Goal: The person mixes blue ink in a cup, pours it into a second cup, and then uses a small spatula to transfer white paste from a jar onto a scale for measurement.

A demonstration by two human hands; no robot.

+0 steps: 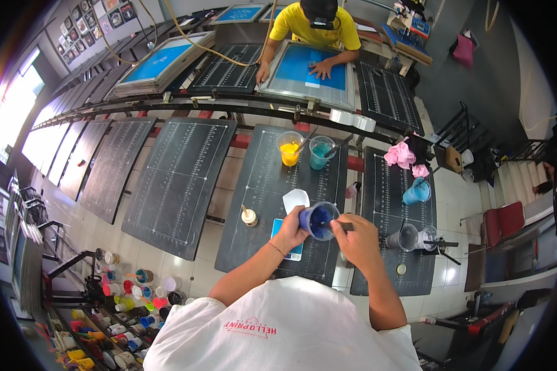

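Note:
My left hand (291, 233) is closed around a clear plastic cup (309, 222) of dark blue ink, tilted slightly above the black gridded board (257, 170). In my right hand (358, 240) is a dark flat stirring stick (347, 227), its lower end inside the cup. Just beyond the cup lies a white piece that looks like paper (296, 198). Partly under my left wrist rests a flat blue-and-white thing like a phone (296, 252). A small white jar (249, 217) with a stick stands to the left. Farther off are cups of yellow ink (289, 153) and teal ink (319, 157), each with a stick.
The right-hand board bears a light-blue cup (416, 192), clear cups (405, 238) and pink cloth (400, 154). Across the rail, a person in yellow (284, 25) has both hands on a blue screen frame (288, 66). Several ink tubs (143, 276) crowd the lower left.

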